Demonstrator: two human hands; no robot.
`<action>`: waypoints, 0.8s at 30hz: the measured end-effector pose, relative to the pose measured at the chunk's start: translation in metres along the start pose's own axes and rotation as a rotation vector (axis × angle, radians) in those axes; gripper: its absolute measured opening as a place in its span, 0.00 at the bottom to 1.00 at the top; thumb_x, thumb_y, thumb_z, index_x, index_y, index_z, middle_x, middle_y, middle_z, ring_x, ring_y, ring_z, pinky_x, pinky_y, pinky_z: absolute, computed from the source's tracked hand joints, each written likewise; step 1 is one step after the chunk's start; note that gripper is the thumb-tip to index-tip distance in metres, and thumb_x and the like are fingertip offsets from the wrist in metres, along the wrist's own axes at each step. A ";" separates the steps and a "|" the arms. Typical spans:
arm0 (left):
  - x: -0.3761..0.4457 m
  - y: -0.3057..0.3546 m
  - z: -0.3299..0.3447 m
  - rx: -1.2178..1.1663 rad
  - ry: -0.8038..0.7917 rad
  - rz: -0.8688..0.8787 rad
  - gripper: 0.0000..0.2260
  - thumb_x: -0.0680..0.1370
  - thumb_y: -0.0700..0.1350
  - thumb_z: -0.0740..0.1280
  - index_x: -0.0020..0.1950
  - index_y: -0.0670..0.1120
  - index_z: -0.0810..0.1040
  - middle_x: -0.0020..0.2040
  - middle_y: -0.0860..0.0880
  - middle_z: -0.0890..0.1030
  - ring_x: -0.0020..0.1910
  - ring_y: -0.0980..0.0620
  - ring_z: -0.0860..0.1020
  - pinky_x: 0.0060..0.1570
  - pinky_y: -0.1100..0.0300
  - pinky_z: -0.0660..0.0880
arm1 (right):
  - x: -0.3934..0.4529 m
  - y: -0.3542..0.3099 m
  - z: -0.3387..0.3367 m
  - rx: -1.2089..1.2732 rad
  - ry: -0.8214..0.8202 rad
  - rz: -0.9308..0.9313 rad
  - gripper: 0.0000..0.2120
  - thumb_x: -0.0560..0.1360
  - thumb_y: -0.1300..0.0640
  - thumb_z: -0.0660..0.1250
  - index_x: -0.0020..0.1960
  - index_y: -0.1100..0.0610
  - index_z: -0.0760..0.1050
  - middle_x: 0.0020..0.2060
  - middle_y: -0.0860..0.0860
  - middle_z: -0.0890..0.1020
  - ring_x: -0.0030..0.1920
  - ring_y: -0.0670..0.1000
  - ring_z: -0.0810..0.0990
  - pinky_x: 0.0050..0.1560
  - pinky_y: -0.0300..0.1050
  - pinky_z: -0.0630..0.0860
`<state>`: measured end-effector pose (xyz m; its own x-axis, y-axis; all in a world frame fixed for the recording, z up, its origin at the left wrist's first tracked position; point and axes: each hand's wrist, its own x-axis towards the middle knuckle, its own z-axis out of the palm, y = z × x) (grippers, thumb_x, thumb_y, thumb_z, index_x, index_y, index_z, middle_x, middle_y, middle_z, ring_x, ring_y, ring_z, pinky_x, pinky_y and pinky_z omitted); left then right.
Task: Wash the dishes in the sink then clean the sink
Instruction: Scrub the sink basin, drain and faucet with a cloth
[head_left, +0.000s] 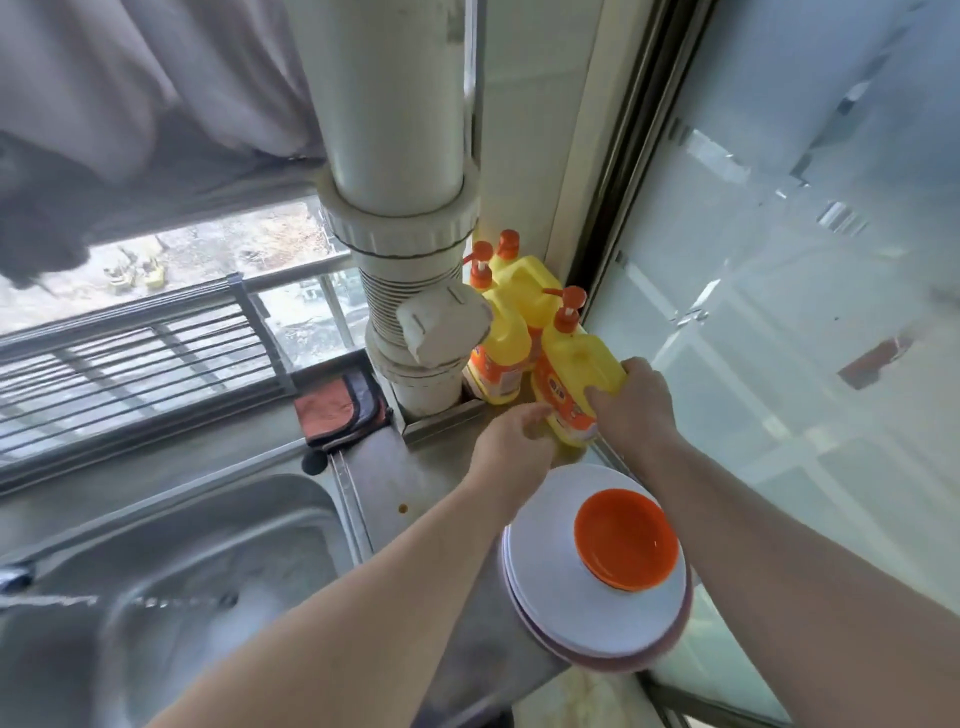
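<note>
While the steel sink (171, 566) lies at lower left, a stack of white plates (592, 603) topped by an orange bowl (626, 540) sits on the counter (395, 483) to its right. Beyond them, the right hand (636, 405) grips a yellow detergent bottle (576, 379) by its side, and the left hand (511, 447) curls its fingers against the bottle's base. More yellow bottles (501, 338) stand behind.

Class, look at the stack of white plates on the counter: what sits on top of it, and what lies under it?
An orange bowl sits on the white plates. A pinkish plate edge shows beneath them. The counter under the stack is covered, so anything else there cannot be seen.
</note>
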<state>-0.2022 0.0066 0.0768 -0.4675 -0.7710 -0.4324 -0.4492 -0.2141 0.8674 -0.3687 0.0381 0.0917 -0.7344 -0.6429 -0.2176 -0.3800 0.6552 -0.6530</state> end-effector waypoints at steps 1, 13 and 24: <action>-0.003 -0.009 -0.009 0.016 0.082 -0.021 0.16 0.77 0.44 0.68 0.62 0.58 0.83 0.54 0.59 0.85 0.54 0.55 0.83 0.58 0.56 0.81 | 0.000 -0.003 0.000 0.031 -0.003 0.011 0.24 0.77 0.53 0.72 0.69 0.57 0.70 0.60 0.56 0.75 0.54 0.56 0.75 0.47 0.47 0.69; -0.042 -0.143 -0.143 -0.293 0.452 -0.257 0.06 0.82 0.42 0.68 0.52 0.51 0.84 0.43 0.48 0.85 0.40 0.51 0.80 0.44 0.53 0.78 | -0.102 -0.062 0.150 -0.062 -0.159 -0.692 0.09 0.75 0.63 0.70 0.53 0.54 0.84 0.52 0.50 0.79 0.52 0.54 0.79 0.56 0.48 0.77; -0.094 -0.217 -0.219 -0.322 0.509 -0.323 0.09 0.83 0.40 0.67 0.56 0.52 0.83 0.51 0.51 0.85 0.46 0.50 0.82 0.47 0.57 0.78 | -0.074 -0.130 0.334 -0.572 -0.440 -0.621 0.17 0.81 0.59 0.65 0.69 0.56 0.73 0.65 0.52 0.73 0.67 0.57 0.73 0.62 0.50 0.74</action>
<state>0.1061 -0.0059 -0.0166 0.1033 -0.8077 -0.5805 -0.2206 -0.5877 0.7784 -0.0773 -0.1320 -0.0493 -0.0755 -0.9568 -0.2807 -0.9346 0.1660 -0.3146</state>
